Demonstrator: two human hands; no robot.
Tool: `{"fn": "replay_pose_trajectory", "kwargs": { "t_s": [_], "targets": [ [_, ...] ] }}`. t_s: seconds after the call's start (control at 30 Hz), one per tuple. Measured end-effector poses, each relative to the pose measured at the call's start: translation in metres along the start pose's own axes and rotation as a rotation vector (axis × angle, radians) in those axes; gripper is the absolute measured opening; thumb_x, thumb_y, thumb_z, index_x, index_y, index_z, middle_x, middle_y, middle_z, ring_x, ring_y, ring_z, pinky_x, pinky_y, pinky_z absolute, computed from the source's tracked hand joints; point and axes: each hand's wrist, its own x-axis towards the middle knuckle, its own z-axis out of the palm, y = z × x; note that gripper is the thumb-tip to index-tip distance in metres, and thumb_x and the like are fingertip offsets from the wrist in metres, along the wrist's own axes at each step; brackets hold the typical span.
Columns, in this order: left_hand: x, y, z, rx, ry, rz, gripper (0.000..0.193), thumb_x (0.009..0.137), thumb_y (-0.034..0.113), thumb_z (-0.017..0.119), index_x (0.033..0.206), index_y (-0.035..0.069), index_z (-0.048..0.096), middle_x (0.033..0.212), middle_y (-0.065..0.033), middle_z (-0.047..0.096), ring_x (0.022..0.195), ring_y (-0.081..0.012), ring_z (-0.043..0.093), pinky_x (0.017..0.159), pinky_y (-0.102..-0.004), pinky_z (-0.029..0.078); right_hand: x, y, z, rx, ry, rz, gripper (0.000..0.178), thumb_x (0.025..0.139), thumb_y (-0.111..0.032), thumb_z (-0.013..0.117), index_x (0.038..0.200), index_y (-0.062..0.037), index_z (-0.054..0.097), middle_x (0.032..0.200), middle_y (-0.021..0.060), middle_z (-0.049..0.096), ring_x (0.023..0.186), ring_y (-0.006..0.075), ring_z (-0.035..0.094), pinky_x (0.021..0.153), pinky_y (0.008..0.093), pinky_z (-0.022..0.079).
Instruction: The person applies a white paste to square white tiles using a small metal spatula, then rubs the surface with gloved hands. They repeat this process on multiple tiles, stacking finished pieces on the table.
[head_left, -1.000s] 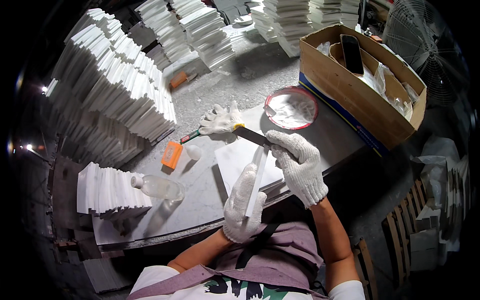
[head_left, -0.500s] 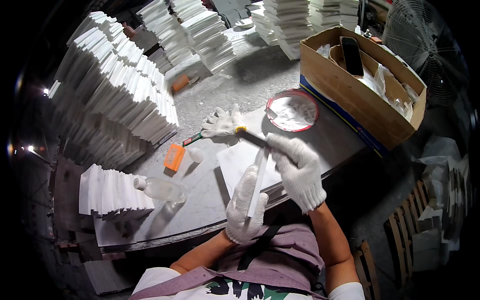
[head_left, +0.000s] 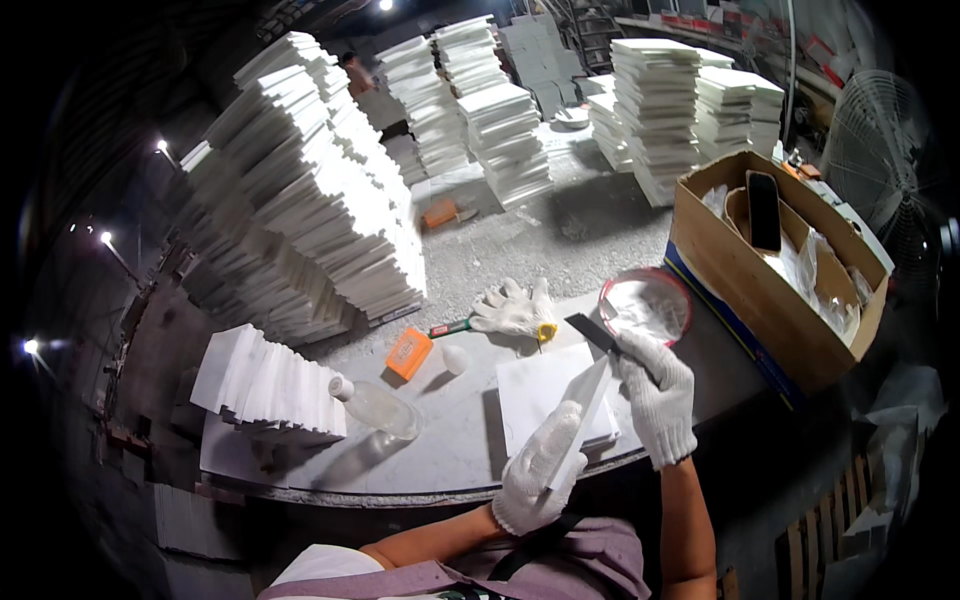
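In front of me, the person's gloved left hand [head_left: 543, 470] has its fingers closed around a thin white tile [head_left: 581, 425], held tilted by a low stack of tiles [head_left: 528, 395] at the near edge of the tabletop [head_left: 460, 450]. The right hand's [head_left: 660, 395] fingers grip a dark flat blade [head_left: 592, 332] near the tile's upper end; whether they touch, I can't tell.

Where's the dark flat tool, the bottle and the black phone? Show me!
Dark flat tool [head_left: 593, 332]: head view, middle of its bare strip.
Bottle [head_left: 382, 411]: head view, middle of its clear body.
Black phone [head_left: 762, 212]: head view, middle of its dark face.
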Motion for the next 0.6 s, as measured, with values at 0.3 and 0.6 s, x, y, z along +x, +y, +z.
{"fn": "replay_pose_trajectory", "kwargs": {
  "t_s": [0.3,0.6],
  "targets": [
    [-0.008,-0.006,0.002,-0.043,0.035,-0.056,0.059,0.089,-0.003,0.061,0.144,-0.003,0.042,0.141,-0.025,0.05,0.128,-0.0373,0.053,0.106,-0.0399,0.043,-0.052,-0.005,-0.011,0.176,-0.083,0.294,0.027,0.09,0.002,0.056,0.114,0.0037,0.068,0.093,0.0056,0.066,0.075,0.0068,0.059,0.066,0.0206,0.048],
    [-0.001,0.0,0.005,-0.076,0.074,-0.029,0.059,0.088,-0.001,0.064,0.144,0.0,0.045,0.14,-0.023,0.052,0.129,-0.0362,0.053,0.107,-0.0397,0.042,0.003,0.062,0.017,-0.362,0.266,-0.239,0.048,0.089,0.001,0.061,0.136,-0.0045,0.057,0.116,0.0148,0.068,0.095,0.0214,0.069,0.084,0.0321,0.054]
  ]
}}
